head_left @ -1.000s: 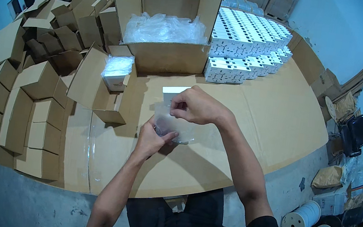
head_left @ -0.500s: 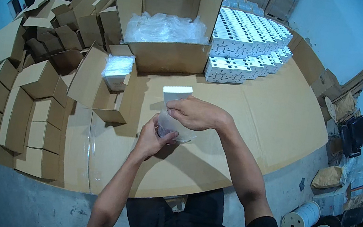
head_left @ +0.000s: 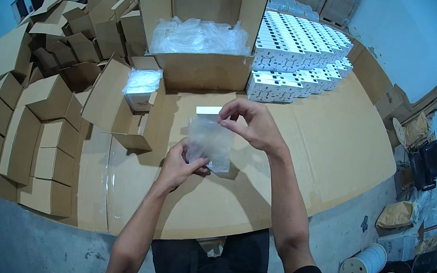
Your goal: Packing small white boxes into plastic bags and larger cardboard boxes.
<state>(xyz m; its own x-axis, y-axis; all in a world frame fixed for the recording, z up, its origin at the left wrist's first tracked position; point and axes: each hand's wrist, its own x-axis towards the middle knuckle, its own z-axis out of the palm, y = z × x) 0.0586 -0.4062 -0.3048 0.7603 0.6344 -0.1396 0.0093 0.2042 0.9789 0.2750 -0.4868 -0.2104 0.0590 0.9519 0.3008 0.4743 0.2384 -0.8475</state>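
Observation:
A small white box [head_left: 209, 111] stands partly inside a clear plastic bag [head_left: 210, 142], its plain top end showing above the bag's mouth. My left hand [head_left: 183, 165] is closed round the lower part of the bag, thumb across the front. At the upper right corner, my right hand [head_left: 251, 123] pinches the bag's edge beside the box, its fingers curled. The lower part of the box is blurred behind the cloudy film. Both hands are above the cardboard-covered table [head_left: 254, 198].
An open carton [head_left: 139, 139] at left holds bagged white boxes [head_left: 141, 88]. Behind it, a large carton [head_left: 206, 69] is filled with clear bags [head_left: 202, 35]. Stacked white boxes [head_left: 284, 58] stand at back right. Empty brown cartons [head_left: 53, 163] crowd the left side.
The bag has come up around the white box, leaving less of it exposed. My right hand has shifted up and right, from over the bag's middle to its upper edge.

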